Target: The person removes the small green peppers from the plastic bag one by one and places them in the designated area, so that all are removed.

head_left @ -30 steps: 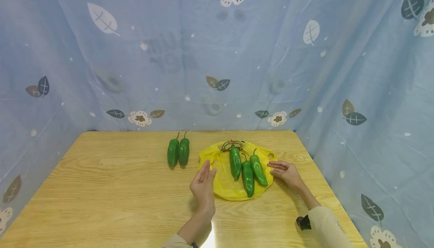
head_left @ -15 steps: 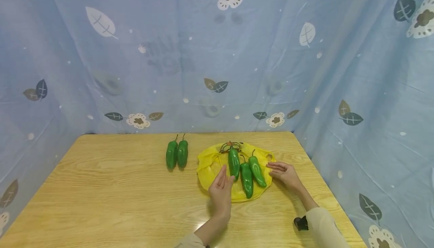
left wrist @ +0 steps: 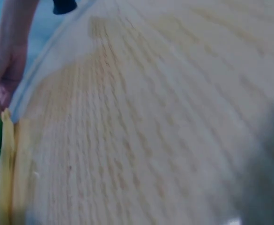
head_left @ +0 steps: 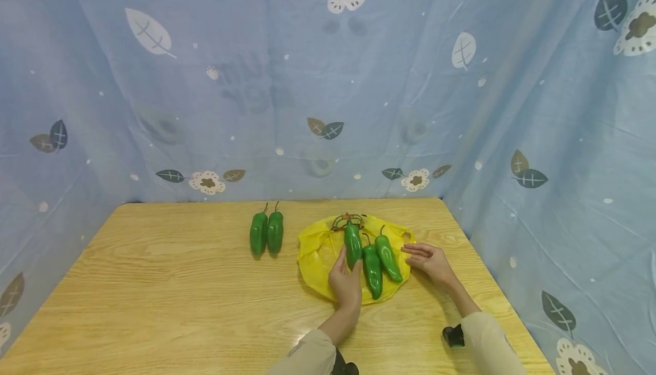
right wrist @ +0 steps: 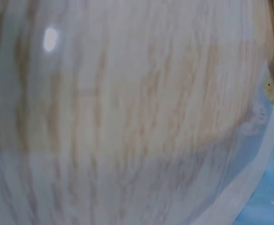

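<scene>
My left hand [head_left: 345, 285] has its thumb and fingers on both sides of the lower end of a green pepper [head_left: 352, 238], pinching it. Two more green peppers, one in the middle [head_left: 372, 270] and one to the right [head_left: 388, 256], lie beside it on a yellow plastic bag [head_left: 318, 261]. At the bag's right edge my right hand [head_left: 431, 262] pinches the thin plastic between thumb and fingers. The left wrist view shows that same right hand [left wrist: 5, 70] above the bag's edge [left wrist: 6, 164]. My left hand is hidden there.
Two green peppers, a left one [head_left: 258, 234] and a right one [head_left: 275, 231], lie side by side left of the bag on the wooden table [head_left: 179, 284]. A blue patterned curtain [head_left: 230, 96] hangs behind the table and along both sides.
My left hand has come from the bag's left edge rightward over the bag to the leftmost pepper on it. The right hand has stayed at the bag's right edge.
</scene>
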The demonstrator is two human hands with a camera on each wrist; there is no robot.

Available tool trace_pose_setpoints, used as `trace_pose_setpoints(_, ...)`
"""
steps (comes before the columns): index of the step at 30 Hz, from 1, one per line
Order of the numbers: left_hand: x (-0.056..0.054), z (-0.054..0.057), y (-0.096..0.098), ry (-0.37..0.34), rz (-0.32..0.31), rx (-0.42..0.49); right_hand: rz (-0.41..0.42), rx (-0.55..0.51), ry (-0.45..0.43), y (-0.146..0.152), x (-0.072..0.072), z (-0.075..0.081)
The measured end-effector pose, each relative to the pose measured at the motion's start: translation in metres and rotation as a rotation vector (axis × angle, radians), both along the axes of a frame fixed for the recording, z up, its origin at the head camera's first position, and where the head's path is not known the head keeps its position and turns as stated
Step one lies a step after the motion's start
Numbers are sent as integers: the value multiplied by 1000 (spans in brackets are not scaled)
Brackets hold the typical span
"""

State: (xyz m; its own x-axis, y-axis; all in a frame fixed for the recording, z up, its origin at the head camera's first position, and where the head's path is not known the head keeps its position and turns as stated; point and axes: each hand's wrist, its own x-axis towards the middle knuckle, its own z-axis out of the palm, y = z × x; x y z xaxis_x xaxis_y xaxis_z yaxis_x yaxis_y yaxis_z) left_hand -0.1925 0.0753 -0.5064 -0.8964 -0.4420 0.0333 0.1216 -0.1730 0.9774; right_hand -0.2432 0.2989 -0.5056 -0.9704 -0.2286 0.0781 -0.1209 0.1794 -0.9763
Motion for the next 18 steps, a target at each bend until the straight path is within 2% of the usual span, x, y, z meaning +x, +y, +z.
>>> trace_pose_setpoints(4, -2, -5, 2, -33, 1, -70, -5, 12, 8, -1, 0, 1)
trace_pose_setpoints(10, -7, -9, 0, -42, 29, -200, 1, 1, 21, -3, 0, 2)
trace_pose_setpoints(18, -10, -5, 2, -83, 29, -302, -7, 4, 18, -1, 0, 0)
